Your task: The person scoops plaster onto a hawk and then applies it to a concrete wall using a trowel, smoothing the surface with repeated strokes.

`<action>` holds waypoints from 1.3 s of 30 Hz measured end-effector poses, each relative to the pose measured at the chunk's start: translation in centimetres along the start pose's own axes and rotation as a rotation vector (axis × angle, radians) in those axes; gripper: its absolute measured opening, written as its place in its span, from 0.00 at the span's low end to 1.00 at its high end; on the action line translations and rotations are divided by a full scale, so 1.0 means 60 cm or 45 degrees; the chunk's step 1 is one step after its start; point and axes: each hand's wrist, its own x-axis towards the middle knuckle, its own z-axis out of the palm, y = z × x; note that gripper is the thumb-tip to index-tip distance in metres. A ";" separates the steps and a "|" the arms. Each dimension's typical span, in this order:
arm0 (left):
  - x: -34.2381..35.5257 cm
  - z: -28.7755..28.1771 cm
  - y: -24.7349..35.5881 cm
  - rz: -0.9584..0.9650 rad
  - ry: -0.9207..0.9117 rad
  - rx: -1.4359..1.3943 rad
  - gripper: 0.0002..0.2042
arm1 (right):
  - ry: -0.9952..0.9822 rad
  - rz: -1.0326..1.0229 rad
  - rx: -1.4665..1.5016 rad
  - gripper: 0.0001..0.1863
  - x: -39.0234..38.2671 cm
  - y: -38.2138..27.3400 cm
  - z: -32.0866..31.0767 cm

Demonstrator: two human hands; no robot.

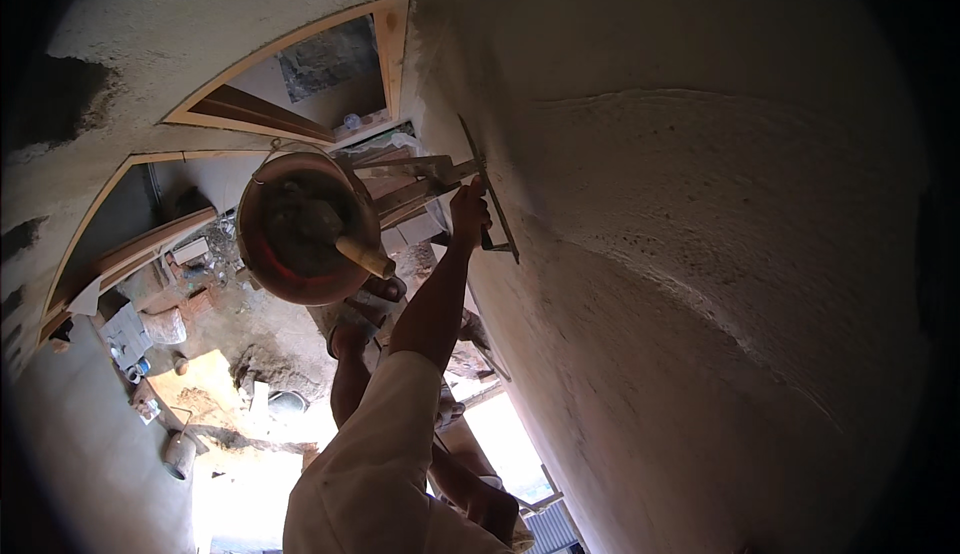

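Observation:
My left hand [469, 213] is closed round the handle of a plastering trowel [504, 216]. The long thin blade appears edge-on against the wall [640, 284] at the right, where wet-looking plaster carries ridges and smear lines. Left of this hand is a round bucket [252, 254] with a wire handle, holding dark grey mortar [300, 219]. A second trowel with a wooden handle [364, 257] rests in it. At the lower right a bent limb [480, 499] shows beside my shirt; I cannot tell whether it is my right arm or a leg, and no right-hand fingers can be made out.
A bare foot [385, 289] is just below the bucket. Wooden planks [405, 194] lie behind the bucket near the wall. Two wood-framed openings [290, 74] are at the upper left. Far below, rubble, boards and a sand heap [195, 379] cover the floor; bright light enters at the bottom.

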 end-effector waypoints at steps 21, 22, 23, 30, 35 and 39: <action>-0.333 0.310 0.253 0.466 -0.148 0.377 0.22 | -0.446 -2.511 -1.284 0.12 -0.031 -0.019 0.085; -0.382 0.335 0.277 0.533 -0.156 0.412 0.22 | -0.577 -2.475 -1.155 0.13 -0.010 -0.011 0.070; -0.436 0.359 0.304 0.600 -0.162 0.449 0.22 | -0.707 -2.437 -1.020 0.14 0.011 -0.004 0.057; -0.801 0.503 0.391 0.964 -0.352 0.514 0.19 | -0.929 -2.117 -0.733 0.19 -0.039 -0.052 0.095; -1.003 0.535 0.370 1.047 -0.578 0.767 0.18 | -0.931 -1.912 -0.859 0.15 -0.053 -0.058 0.087; -1.093 0.540 0.354 1.110 -0.806 0.539 0.17 | -0.696 -2.073 -1.028 0.14 -0.031 -0.026 0.059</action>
